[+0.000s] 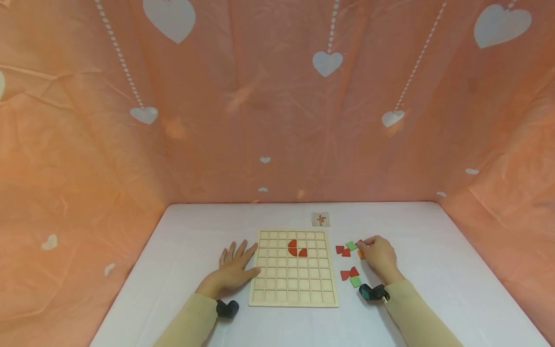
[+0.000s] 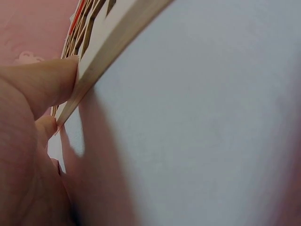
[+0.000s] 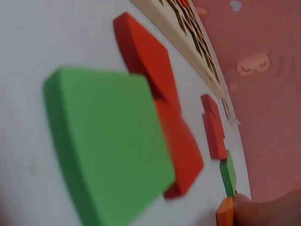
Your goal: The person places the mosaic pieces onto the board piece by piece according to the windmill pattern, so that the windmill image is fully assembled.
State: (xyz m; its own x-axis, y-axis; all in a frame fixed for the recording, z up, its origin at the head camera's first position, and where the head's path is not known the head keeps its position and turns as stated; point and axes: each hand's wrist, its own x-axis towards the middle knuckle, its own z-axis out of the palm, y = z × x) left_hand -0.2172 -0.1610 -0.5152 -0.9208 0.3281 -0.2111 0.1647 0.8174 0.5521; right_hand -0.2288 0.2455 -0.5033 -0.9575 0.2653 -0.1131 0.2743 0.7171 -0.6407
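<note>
In the head view, the right hand (image 1: 380,253) partly hides a flat red piece (image 1: 359,242) at its 10 o'clock and a flat orange piece (image 1: 361,255) at 9. The square beige card (image 1: 321,220), at 1 o'clock from the pale wooden grid board (image 1: 282,283), is too small to read. In the right-wrist view, a blurred green square tile (image 3: 110,136) runs off at 7 o'clock.

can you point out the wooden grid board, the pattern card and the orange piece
Grid board (image 1: 293,284): head view, bare cell in its lower half.
Pattern card (image 1: 321,220): head view, middle of its printed face.
Orange piece (image 3: 226,213): right wrist view, middle of its visible part.
</note>
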